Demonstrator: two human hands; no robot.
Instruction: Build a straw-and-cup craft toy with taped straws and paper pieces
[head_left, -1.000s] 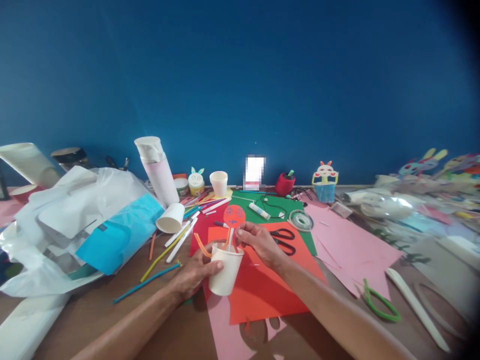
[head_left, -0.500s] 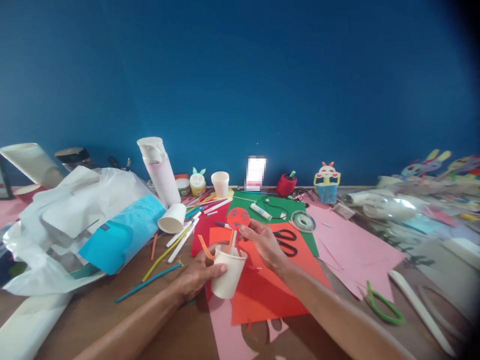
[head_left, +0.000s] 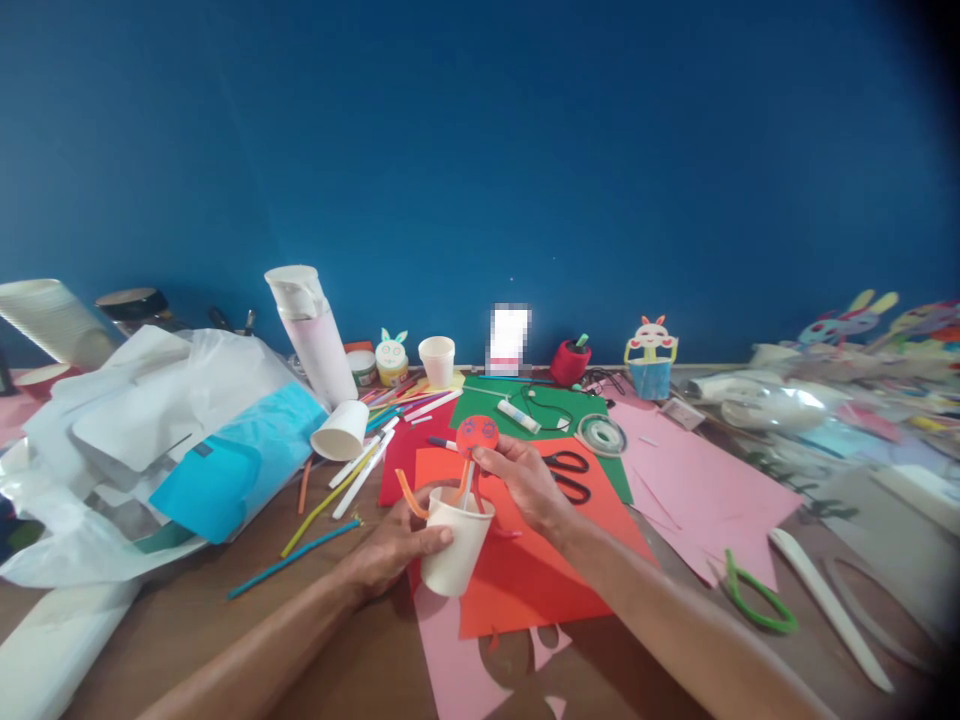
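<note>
My left hand (head_left: 401,540) is closed around the side of a white paper cup (head_left: 459,550), which tilts slightly. Orange and white strips stick up out of the cup, and an orange pipe cleaner (head_left: 411,495) bends out at its left rim. Above the cup, my right hand (head_left: 521,475) pinches a round red-orange paper face (head_left: 477,438) with blue drawn eyes and mouth. A pale stick runs from the face down into the cup. Beneath both hands lies an orange paper sheet (head_left: 540,595). Black-handled scissors (head_left: 568,475) rest on it, partly hidden behind my right hand.
Left are a plastic bag (head_left: 217,370), a white bottle (head_left: 311,335), a tipped paper cup (head_left: 340,431) and scattered markers (head_left: 362,477). At the back stand a cup (head_left: 436,362) and a bunny-faced cup (head_left: 650,372). Tape (head_left: 601,434) and pink paper (head_left: 712,480) lie right.
The whole view has shifted slightly, with things sitting a little higher and farther left. Both hands keep their holds on the cup and the paper face.
</note>
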